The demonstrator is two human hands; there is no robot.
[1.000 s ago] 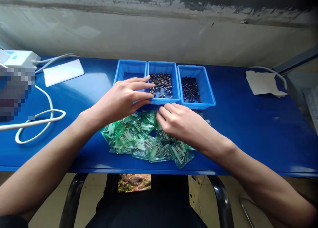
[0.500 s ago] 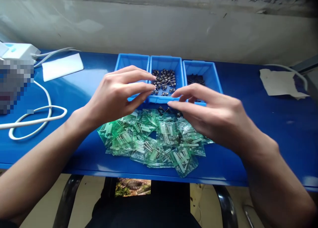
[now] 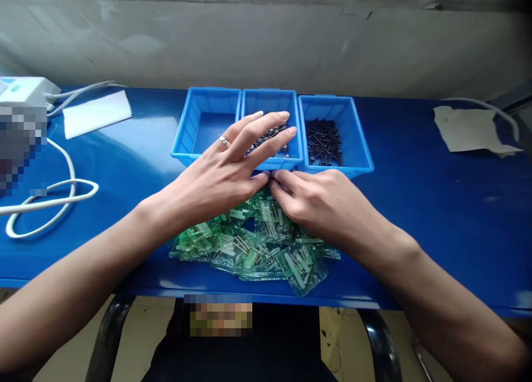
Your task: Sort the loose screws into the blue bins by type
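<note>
My left hand [image 3: 230, 174], a ring on one finger, is spread over the front of the middle blue bin [image 3: 293, 110]. Its thumb tip meets the fingertips of my right hand [image 3: 322, 196], just before that bin. The right fingers are curled together; whatever they pinch, if anything, is hidden. Under both hands lies a pile of small green clear bags [image 3: 249, 260] holding screws and pale plugs. Small shiny metal fasteners [image 3: 270, 141] partly show in the middle bin behind the left fingers. Long dark screws [image 3: 324, 141] lie in the right blue bin [image 3: 361, 149].
The left blue bin [image 3: 208, 130] adjoins the middle one. On the blue table [image 3: 436, 221] are a white card [image 3: 97, 115], a white cable [image 3: 70, 204], a white power strip [image 3: 29, 91] and torn paper [image 3: 469, 130]. A wall stands behind.
Both hands have come together in front of the middle bin. The right hand moved away from the right bin and its fingers closed; the left fingers spread out and shifted right.
</note>
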